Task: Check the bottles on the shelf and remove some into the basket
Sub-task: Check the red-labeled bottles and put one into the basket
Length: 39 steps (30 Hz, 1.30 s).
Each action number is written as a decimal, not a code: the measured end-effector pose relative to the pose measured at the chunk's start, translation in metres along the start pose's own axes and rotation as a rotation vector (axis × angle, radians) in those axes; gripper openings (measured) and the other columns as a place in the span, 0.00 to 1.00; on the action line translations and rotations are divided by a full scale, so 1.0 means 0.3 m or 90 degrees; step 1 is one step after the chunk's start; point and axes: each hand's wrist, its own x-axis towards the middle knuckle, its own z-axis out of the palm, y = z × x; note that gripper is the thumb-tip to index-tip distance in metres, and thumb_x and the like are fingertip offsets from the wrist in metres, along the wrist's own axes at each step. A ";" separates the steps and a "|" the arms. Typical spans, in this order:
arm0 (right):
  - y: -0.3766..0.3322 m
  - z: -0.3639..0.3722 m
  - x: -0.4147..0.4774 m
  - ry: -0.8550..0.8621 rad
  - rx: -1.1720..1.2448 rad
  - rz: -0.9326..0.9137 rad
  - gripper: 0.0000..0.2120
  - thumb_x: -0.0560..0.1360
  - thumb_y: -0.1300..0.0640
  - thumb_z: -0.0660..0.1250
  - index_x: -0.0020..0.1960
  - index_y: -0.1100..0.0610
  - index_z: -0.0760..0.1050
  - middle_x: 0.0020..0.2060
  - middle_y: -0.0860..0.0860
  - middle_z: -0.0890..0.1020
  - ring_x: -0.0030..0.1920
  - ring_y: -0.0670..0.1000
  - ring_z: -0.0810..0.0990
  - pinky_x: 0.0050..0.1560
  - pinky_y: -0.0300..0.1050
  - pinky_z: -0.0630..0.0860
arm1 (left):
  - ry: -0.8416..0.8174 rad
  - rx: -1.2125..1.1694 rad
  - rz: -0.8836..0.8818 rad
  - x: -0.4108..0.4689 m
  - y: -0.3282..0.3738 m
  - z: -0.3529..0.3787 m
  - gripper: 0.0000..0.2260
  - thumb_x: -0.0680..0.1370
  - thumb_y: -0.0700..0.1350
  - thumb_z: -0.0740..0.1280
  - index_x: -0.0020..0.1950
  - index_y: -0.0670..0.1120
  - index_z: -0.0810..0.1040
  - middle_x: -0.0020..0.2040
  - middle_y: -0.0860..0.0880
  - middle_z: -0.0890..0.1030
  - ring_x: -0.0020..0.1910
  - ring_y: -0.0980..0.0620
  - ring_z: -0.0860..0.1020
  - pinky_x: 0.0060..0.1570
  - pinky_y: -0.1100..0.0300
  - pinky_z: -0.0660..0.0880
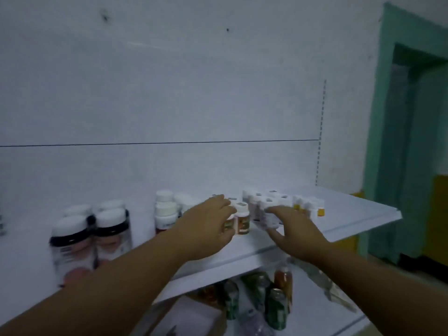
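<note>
**RISK OF TOPPLING PACKED BOTTLES ON LIFT-OUT**

Hazards, as judged:
- Likely to tip the neighbouring bottle (242, 220) if the brown-labelled bottle (229, 224) is lifted at a slant. Both upright near the front of the shelf (351, 219), touching side by side, with more packed close behind.
- Liable to shove the white bottle cluster (264, 202) into the yellow-labelled bottles (312, 208) just beside it, given any firm push from the right. Possible chain fall toward the shelf's right end.
- No basket in view. Hence a carry to an unseen target, with some chance of dropping onto the lower shelf (312, 299) among the green-labelled bottles (276, 309).
- Frame blurred, so firmness of grip not confirmable.

Pose:
- Left hand (206, 226): reached in from lower left, forearm angled upward, knuckles up. Fingers (225, 208) curled over and round the brown-labelled bottle, gripping it.
- Right hand (294, 229): reached in from lower right, palm down. Fingers (274, 210) straight and spread, tips against the white bottle cluster, thumb out to the side, holding nothing.
</note>
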 end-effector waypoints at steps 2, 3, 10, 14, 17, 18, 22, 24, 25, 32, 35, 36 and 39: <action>-0.098 0.022 0.083 0.040 0.047 -0.022 0.20 0.76 0.50 0.64 0.67 0.52 0.70 0.64 0.49 0.75 0.64 0.49 0.72 0.63 0.41 0.66 | 0.024 0.002 -0.024 -0.088 -0.064 -0.004 0.16 0.76 0.51 0.58 0.63 0.50 0.72 0.63 0.51 0.73 0.64 0.54 0.68 0.63 0.56 0.69; -0.145 0.036 0.126 0.044 0.063 -0.039 0.18 0.76 0.51 0.64 0.65 0.52 0.71 0.63 0.49 0.76 0.63 0.49 0.72 0.63 0.41 0.66 | 0.033 0.004 -0.037 -0.124 -0.087 0.001 0.15 0.76 0.51 0.58 0.61 0.50 0.73 0.60 0.52 0.74 0.61 0.55 0.70 0.60 0.56 0.71; -0.398 0.129 0.421 -0.010 0.116 -0.118 0.17 0.77 0.50 0.63 0.64 0.53 0.72 0.64 0.50 0.75 0.63 0.51 0.73 0.63 0.44 0.67 | 0.037 0.000 -0.077 -0.238 -0.148 0.122 0.15 0.76 0.50 0.58 0.60 0.48 0.75 0.58 0.49 0.76 0.56 0.51 0.73 0.56 0.57 0.73; -0.481 0.183 0.561 -0.109 0.088 -0.039 0.21 0.76 0.49 0.63 0.67 0.55 0.70 0.66 0.54 0.74 0.64 0.54 0.72 0.61 0.47 0.70 | 0.058 -0.074 -0.122 -0.249 -0.159 0.196 0.15 0.76 0.49 0.59 0.60 0.48 0.75 0.57 0.50 0.78 0.56 0.53 0.73 0.57 0.59 0.72; -0.543 0.220 0.631 -0.141 0.078 -0.048 0.24 0.75 0.47 0.63 0.68 0.55 0.69 0.67 0.54 0.73 0.65 0.55 0.71 0.64 0.50 0.69 | 0.092 -0.094 -0.140 -0.252 -0.169 0.207 0.16 0.76 0.50 0.59 0.62 0.49 0.74 0.58 0.51 0.78 0.57 0.55 0.73 0.58 0.62 0.71; -0.561 0.235 0.658 -0.163 0.058 -0.052 0.25 0.75 0.45 0.62 0.68 0.55 0.68 0.68 0.54 0.72 0.66 0.56 0.70 0.66 0.53 0.68 | 0.094 -0.088 -0.135 -0.252 -0.169 0.209 0.16 0.76 0.51 0.59 0.62 0.49 0.74 0.58 0.51 0.78 0.56 0.55 0.73 0.58 0.61 0.71; -0.627 0.315 0.737 -0.290 -0.048 -0.054 0.30 0.72 0.38 0.63 0.64 0.59 0.72 0.64 0.57 0.75 0.64 0.59 0.72 0.66 0.62 0.66 | 0.081 -0.063 -0.111 -0.261 -0.167 0.230 0.16 0.76 0.52 0.58 0.61 0.48 0.74 0.56 0.50 0.79 0.54 0.54 0.74 0.56 0.61 0.71; -0.644 0.348 0.744 -0.287 -0.049 -0.049 0.23 0.70 0.43 0.67 0.58 0.58 0.74 0.58 0.55 0.78 0.59 0.59 0.75 0.65 0.62 0.67 | 0.111 -0.064 -0.119 -0.261 -0.175 0.238 0.15 0.75 0.52 0.59 0.59 0.48 0.75 0.54 0.51 0.79 0.52 0.54 0.75 0.53 0.63 0.71; -0.647 0.354 0.744 -0.269 -0.038 -0.047 0.21 0.70 0.45 0.67 0.57 0.57 0.73 0.57 0.53 0.78 0.57 0.58 0.75 0.65 0.62 0.67 | 0.117 -0.067 -0.120 -0.260 -0.177 0.238 0.15 0.75 0.52 0.59 0.59 0.48 0.75 0.53 0.51 0.79 0.52 0.54 0.75 0.53 0.63 0.71; -0.607 0.191 0.683 -0.063 0.397 0.001 0.27 0.74 0.47 0.67 0.68 0.58 0.68 0.64 0.55 0.74 0.61 0.56 0.74 0.58 0.48 0.73 | 0.095 -0.086 -0.146 -0.257 -0.174 0.222 0.19 0.75 0.54 0.59 0.64 0.50 0.72 0.60 0.52 0.77 0.58 0.56 0.72 0.59 0.65 0.67; -0.564 0.082 0.638 -0.075 0.707 0.066 0.20 0.72 0.50 0.70 0.59 0.61 0.75 0.59 0.57 0.78 0.55 0.56 0.79 0.54 0.51 0.79 | 0.091 -0.099 -0.174 -0.260 -0.169 0.216 0.19 0.75 0.56 0.59 0.65 0.52 0.71 0.60 0.55 0.76 0.58 0.60 0.71 0.59 0.69 0.65; -0.549 0.055 0.610 -0.087 0.781 0.078 0.18 0.72 0.50 0.71 0.55 0.62 0.77 0.55 0.57 0.80 0.53 0.55 0.80 0.50 0.50 0.81 | 0.086 -0.106 -0.186 -0.262 -0.169 0.213 0.19 0.75 0.56 0.60 0.65 0.53 0.71 0.60 0.56 0.76 0.58 0.61 0.71 0.58 0.70 0.66; -0.514 0.009 0.493 -0.113 0.865 0.082 0.19 0.72 0.47 0.70 0.54 0.61 0.79 0.47 0.55 0.82 0.46 0.53 0.81 0.40 0.46 0.80 | 0.094 -0.184 -0.262 -0.253 -0.164 0.191 0.13 0.75 0.55 0.62 0.58 0.56 0.75 0.52 0.57 0.79 0.50 0.62 0.74 0.54 0.66 0.72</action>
